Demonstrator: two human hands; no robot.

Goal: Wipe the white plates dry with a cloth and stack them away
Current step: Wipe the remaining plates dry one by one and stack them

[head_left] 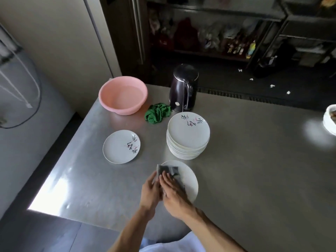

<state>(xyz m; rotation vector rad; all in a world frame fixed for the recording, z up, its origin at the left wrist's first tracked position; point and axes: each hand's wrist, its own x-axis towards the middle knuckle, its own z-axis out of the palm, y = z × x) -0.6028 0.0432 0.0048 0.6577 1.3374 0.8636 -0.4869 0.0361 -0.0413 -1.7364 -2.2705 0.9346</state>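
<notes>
A white plate (190, 180) is held near the table's front, tilted a little. My left hand (151, 190) grips its left rim. My right hand (174, 191) lies flat with straight fingers on a grey cloth (172, 171), pressing it onto the plate's face. A tall stack of white plates (188, 137) with painted marks stands just behind. One single white plate (121, 146) lies flat on the table to the left.
On the steel table (254, 170), a pink basin (123, 95) holding water stands at the back left. A crumpled green cloth (157, 113) and a dark kettle (183, 88) sit behind the stack. A white dish (330, 119) shows at the right edge.
</notes>
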